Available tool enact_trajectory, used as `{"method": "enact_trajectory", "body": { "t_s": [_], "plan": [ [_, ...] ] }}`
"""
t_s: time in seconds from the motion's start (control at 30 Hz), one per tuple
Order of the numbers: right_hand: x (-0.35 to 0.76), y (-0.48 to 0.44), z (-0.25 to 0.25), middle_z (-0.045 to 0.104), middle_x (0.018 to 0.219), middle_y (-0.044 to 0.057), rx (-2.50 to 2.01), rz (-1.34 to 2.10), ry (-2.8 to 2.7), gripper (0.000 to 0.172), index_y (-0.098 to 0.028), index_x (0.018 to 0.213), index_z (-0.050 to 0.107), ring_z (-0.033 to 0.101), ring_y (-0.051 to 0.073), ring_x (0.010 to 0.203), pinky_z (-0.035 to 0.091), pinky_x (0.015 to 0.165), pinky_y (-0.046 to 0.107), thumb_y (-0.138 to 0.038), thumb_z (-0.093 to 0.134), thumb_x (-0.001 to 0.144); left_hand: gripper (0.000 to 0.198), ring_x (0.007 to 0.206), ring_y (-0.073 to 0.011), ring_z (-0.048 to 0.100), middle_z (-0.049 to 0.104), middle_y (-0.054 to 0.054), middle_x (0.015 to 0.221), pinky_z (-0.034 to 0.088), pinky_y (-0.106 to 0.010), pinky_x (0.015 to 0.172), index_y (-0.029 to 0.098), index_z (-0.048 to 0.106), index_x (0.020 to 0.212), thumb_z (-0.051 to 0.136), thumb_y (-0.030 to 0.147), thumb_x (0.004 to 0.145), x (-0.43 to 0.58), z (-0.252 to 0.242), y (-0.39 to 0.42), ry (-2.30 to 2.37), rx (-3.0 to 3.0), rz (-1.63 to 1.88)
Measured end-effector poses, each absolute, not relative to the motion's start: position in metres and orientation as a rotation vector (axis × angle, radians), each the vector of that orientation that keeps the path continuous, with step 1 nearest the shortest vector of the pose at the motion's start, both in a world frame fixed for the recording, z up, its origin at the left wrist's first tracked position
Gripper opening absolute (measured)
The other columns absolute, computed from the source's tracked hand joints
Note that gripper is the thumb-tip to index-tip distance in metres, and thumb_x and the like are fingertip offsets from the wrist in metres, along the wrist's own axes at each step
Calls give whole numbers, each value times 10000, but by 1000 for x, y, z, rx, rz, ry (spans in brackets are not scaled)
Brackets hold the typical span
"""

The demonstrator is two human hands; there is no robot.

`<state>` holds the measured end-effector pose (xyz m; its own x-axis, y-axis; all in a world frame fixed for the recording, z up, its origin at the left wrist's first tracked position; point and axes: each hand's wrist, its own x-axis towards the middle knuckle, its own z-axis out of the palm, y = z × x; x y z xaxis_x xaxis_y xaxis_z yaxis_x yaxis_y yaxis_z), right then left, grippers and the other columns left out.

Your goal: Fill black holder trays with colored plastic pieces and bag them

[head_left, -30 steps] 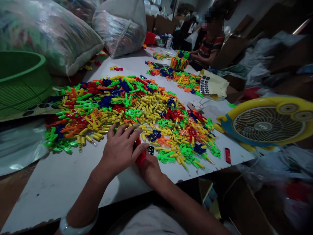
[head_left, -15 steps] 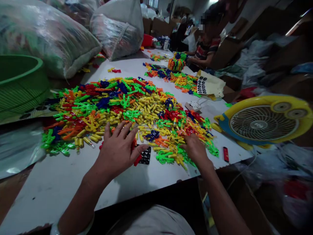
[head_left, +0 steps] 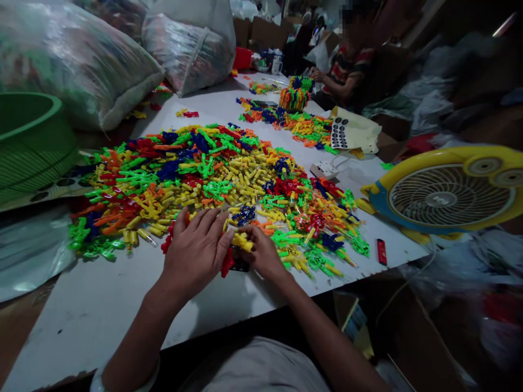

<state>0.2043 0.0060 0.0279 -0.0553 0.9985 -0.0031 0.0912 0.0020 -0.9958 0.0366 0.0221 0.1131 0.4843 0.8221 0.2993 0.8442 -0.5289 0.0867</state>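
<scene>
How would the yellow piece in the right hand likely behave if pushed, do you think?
The yellow piece is probably light, as the right hand merely pinches it. Its lumpy outline suggests it might slide or catch rather than roll.

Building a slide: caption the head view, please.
Right hand holding a yellow piece beside the left hand, near a colourful pile.

A small, bright yellow plastic toy (head_left: 244, 242) sits in the right hand (head_left: 265, 255), partly covered by its fingers. Just beside it, red plastic (head_left: 227, 263) shows at both sides of the left hand (head_left: 195, 247), which hides its middle, over the desk (head_left: 122, 305).
</scene>
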Motion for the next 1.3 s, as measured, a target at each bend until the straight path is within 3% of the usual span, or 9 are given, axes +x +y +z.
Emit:
{"method": "enact_trajectory", "body": {
  "t_s": [0.13,0.37,0.53,0.63,0.77,1.0,1.13,1.3],
  "plan": [
    [184,5,23,680,856,5,-1239,1165,-1370,206,-202,921,611,617,162,759,510,702,278,-279,657,736,497,1260,-303,520,587,-134,1351,235,-576,1129,165,526,1354,293,411,990,37,113,22,-1492,-2640,-463],
    [201,15,24,650,866,7,-1305,1205,-1150,217,-212,971,583,607,158,739,522,731,306,-352,587,805,473,1273,-297,510,586,-110,1357,234,-567,1139,177,548,1331,320,407,986,37,112,23,-1524,-2624,-480],
    [228,17,43,626,973,63,-1523,685,-1413,184,-201,1013,547,595,199,909,485,851,357,-310,452,899,454,1265,-294,518,586,-99,1360,248,-567,1136,186,564,1311,330,400,985,37,112,23,-1526,-2622,-507],
    [227,10,47,621,1091,112,-1605,558,-1683,235,-180,1110,527,591,227,1009,467,906,390,-253,412,919,455,1263,-297,522,597,-103,1347,247,-572,1134,182,567,1307,326,398,986,37,112,23,-1520,-2621,-506],
    [207,4,39,606,1188,160,-1777,494,-1967,376,-144,1239,481,592,269,1048,486,849,389,-278,534,892,459,1256,-300,528,600,-112,1341,248,-574,1131,180,566,1308,326,400,985,38,111,24,-1501,-2611,-486],
    [239,38,53,650,1016,99,-1843,371,-1864,210,-168,1066,584,599,225,881,462,761,329,-270,535,889,456,1248,-292,536,611,-109,1327,258,-576,1127,195,572,1299,310,400,988,38,112,22,-1497,-2598,-466],
    [289,47,64,619,1158,149,-1749,104,-1738,303,-157,1156,595,543,275,1061,421,916,415,-191,565,857,453,1247,-299,539,613,-128,1320,266,-581,1122,186,577,1295,327,396,982,38,112,21,-1514,-2598,-481],
    [287,24,55,671,902,78,-1617,297,-1996,148,-201,898,695,569,223,893,432,814,355,-154,555,883,447,1244,-297,542,619,-124,1313,275,-572,1117,198,573,1298,333,395,978,40,111,24,-1492,-2587,-471]
  ]
}}
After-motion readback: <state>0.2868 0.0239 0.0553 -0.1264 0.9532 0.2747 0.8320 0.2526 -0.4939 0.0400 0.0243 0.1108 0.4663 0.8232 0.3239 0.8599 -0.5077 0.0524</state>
